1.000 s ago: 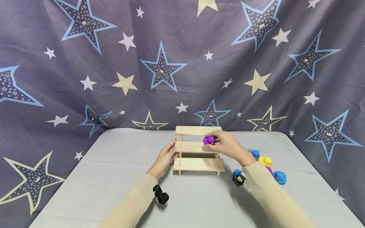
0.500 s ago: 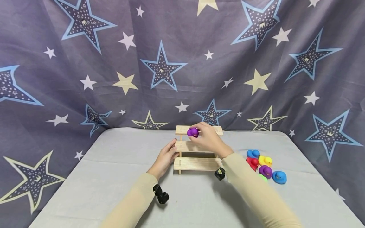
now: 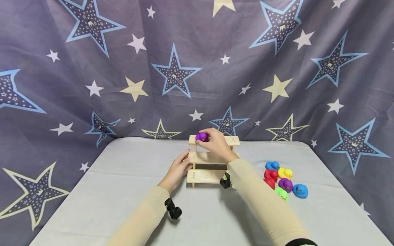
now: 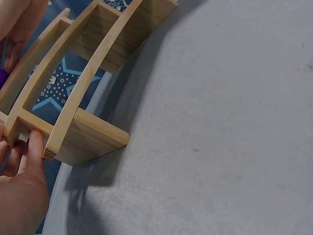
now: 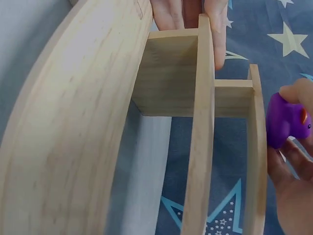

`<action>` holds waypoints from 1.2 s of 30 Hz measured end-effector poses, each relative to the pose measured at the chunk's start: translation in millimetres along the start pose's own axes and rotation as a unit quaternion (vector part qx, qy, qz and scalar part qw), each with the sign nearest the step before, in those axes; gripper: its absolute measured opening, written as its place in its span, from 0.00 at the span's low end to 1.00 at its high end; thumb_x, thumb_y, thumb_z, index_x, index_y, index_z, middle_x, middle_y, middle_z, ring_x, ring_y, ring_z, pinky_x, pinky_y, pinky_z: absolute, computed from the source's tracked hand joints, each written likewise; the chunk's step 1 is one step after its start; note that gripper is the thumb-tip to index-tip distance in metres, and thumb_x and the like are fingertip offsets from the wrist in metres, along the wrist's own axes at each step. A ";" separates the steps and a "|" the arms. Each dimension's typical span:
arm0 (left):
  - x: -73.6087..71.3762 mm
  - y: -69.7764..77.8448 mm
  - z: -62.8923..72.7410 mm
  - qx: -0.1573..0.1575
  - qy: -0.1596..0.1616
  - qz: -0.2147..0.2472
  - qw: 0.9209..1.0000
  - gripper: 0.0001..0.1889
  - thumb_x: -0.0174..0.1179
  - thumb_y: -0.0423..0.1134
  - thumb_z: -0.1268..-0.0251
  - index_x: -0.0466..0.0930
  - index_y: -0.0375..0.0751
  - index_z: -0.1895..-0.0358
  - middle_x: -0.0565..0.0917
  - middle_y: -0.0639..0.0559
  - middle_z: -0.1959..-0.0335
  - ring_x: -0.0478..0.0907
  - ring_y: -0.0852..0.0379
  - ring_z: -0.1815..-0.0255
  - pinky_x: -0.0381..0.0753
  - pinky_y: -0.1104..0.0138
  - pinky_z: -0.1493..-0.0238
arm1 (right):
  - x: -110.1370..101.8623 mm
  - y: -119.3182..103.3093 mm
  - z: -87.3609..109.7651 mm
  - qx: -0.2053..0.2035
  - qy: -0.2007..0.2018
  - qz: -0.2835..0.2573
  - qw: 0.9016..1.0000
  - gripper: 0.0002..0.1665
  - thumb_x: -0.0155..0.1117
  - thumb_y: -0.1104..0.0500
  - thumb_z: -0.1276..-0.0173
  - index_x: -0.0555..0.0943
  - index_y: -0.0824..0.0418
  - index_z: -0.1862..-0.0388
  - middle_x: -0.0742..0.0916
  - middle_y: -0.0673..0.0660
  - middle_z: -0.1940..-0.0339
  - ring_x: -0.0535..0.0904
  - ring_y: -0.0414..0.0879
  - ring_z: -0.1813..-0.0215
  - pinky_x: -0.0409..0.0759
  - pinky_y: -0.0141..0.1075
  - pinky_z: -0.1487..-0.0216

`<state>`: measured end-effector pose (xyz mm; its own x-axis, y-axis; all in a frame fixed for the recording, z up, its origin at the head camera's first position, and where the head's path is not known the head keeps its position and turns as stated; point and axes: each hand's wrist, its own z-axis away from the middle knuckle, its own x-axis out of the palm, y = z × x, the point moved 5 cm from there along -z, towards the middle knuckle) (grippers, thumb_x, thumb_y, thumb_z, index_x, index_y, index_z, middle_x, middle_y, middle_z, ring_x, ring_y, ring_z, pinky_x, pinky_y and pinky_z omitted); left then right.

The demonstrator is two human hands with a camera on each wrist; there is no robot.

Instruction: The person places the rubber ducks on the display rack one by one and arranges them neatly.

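Note:
A three-tier wooden stepped shelf point(image 3: 204, 157) stands on the table. My right hand point(image 3: 215, 141) pinches a purple rubber duck point(image 3: 201, 137) at the left end of the top tier. In the right wrist view, the purple duck point(image 5: 281, 121) sits right at the top board, between thumb and fingers. My left hand point(image 3: 178, 170) holds the shelf's left side by the middle tier. The left wrist view has the left hand's fingers point(image 4: 35, 154) around the end of the wooden frame point(image 4: 73, 110).
To the right on the table point(image 3: 101, 205) lies a cluster of rubber ducks: blue point(image 3: 300, 191), yellow point(image 3: 285, 173), red point(image 3: 271, 175), purple point(image 3: 286, 185) and green point(image 3: 281, 193). A star-patterned curtain point(image 3: 197, 68) hangs behind the table's far edge.
My right hand has carried the purple duck left and up, from beside the middle tier to the left end of the top tier. The left hand has stayed at the shelf's side.

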<state>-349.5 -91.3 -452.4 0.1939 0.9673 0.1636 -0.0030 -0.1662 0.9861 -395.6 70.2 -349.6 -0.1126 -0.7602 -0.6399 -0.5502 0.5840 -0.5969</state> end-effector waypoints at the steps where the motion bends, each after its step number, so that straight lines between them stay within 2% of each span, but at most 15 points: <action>1: 0.1 0.1 0.1 0.000 0.000 0.000 1.000 0.28 0.42 0.31 0.18 0.49 0.33 0.21 0.53 0.32 0.23 0.57 0.38 0.24 0.65 0.56 0.25 | 0.7 0.1 -0.7 0.002 0.001 0.003 1.000 0.26 0.77 0.55 0.40 0.84 0.66 0.45 0.84 0.61 0.53 0.83 0.52 0.52 0.86 0.34 0.49; 6: 0.1 0.1 0.2 -0.002 0.001 0.001 1.000 0.28 0.42 0.31 0.18 0.50 0.34 0.21 0.55 0.33 0.23 0.58 0.39 0.24 0.66 0.56 0.25 | 4.8 1.0 -2.9 0.006 0.007 0.015 1.000 0.28 0.77 0.53 0.40 0.84 0.66 0.45 0.85 0.61 0.54 0.82 0.52 0.52 0.85 0.39 0.47; 13: 0.6 0.4 -0.5 0.001 0.000 -0.003 1.000 0.28 0.42 0.32 0.18 0.50 0.34 0.21 0.55 0.33 0.23 0.58 0.39 0.25 0.67 0.56 0.26 | 11.2 5.2 -2.1 0.032 0.004 0.009 0.999 0.28 0.76 0.53 0.38 0.83 0.64 0.42 0.85 0.61 0.51 0.82 0.51 0.51 0.85 0.38 0.46; 18: 0.0 0.2 -0.6 -0.003 0.006 0.002 1.000 0.28 0.42 0.32 0.18 0.51 0.36 0.20 0.56 0.36 0.23 0.60 0.41 0.25 0.68 0.57 0.26 | 11.1 1.7 -1.2 0.034 0.006 0.006 0.999 0.29 0.76 0.54 0.38 0.82 0.65 0.41 0.84 0.63 0.49 0.82 0.53 0.50 0.84 0.40 0.45; 23: 0.0 -1.0 -0.2 0.003 -0.001 0.001 1.000 0.28 0.42 0.32 0.18 0.50 0.34 0.21 0.55 0.33 0.23 0.59 0.38 0.25 0.66 0.55 0.26 | 11.0 1.4 -0.8 0.035 0.000 0.002 0.999 0.32 0.77 0.54 0.39 0.80 0.66 0.39 0.84 0.63 0.50 0.82 0.53 0.50 0.85 0.39 0.45; 29: 0.1 -2.2 -0.5 0.008 -0.007 0.004 1.000 0.28 0.42 0.31 0.19 0.49 0.33 0.21 0.54 0.32 0.23 0.58 0.37 0.25 0.65 0.55 0.25 | 8.4 3.8 0.3 0.047 -0.015 -0.019 0.999 0.35 0.78 0.54 0.39 0.77 0.67 0.36 0.83 0.62 0.48 0.83 0.51 0.51 0.85 0.37 0.46; 36: -0.4 -0.6 -0.5 0.004 0.001 0.004 1.000 0.28 0.42 0.32 0.18 0.50 0.35 0.20 0.54 0.34 0.22 0.58 0.39 0.25 0.67 0.57 0.26 | -1.8 5.8 6.2 0.059 -0.031 -0.027 0.997 0.36 0.76 0.54 0.38 0.75 0.67 0.35 0.82 0.62 0.46 0.84 0.52 0.48 0.85 0.39 0.45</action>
<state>-350.1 -91.4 -453.0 0.1910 0.9664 0.1721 0.0030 -0.1759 0.9844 -393.4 76.8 -354.9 -0.0319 -0.7749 -0.6312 -0.4532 0.5741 -0.6819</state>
